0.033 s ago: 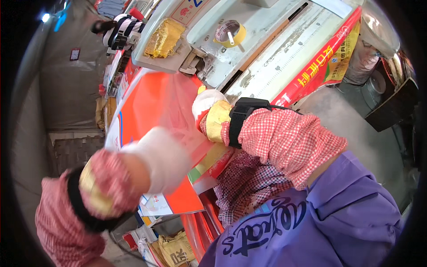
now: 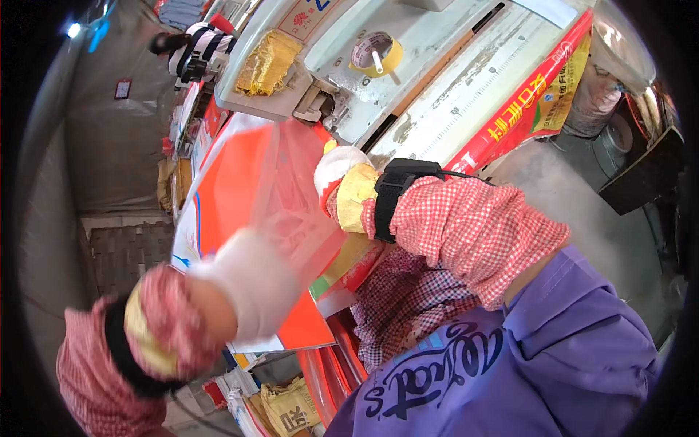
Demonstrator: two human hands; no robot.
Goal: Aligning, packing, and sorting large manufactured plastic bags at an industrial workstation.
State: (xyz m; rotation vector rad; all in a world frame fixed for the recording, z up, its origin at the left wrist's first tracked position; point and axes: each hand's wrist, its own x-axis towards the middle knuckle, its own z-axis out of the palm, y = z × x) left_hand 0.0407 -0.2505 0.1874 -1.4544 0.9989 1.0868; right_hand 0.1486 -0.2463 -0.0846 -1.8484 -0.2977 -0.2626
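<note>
A thin translucent plastic film (image 2: 291, 193) spreads over orange-red and white printed sheets or sacks (image 2: 227, 171). My right hand (image 2: 341, 169), in a white glove, is closed at the film's right edge, beside the metal parts of a pale machine. Its fingers are mostly turned away, with one yellow tip showing. In front of the film's near left edge, my left hand (image 2: 251, 284), also white-gloved, is smeared by motion. Whether its fingers grip the film cannot be made out. Both forearms wear red checked sleeves with black straps.
The pale machine bed (image 2: 338, 54) carries a yellow tape roll (image 2: 384, 58) and a yellow woven scrap (image 2: 269, 64). A scaled strip (image 2: 466, 95) runs beside it, bordered by a red and yellow printed bag (image 2: 528, 98). Below lie folded tan sacks (image 2: 291, 408).
My left hand has shifted slightly down and left. The film's left side now shows sharper, folded edges. My right hand stays in place.
</note>
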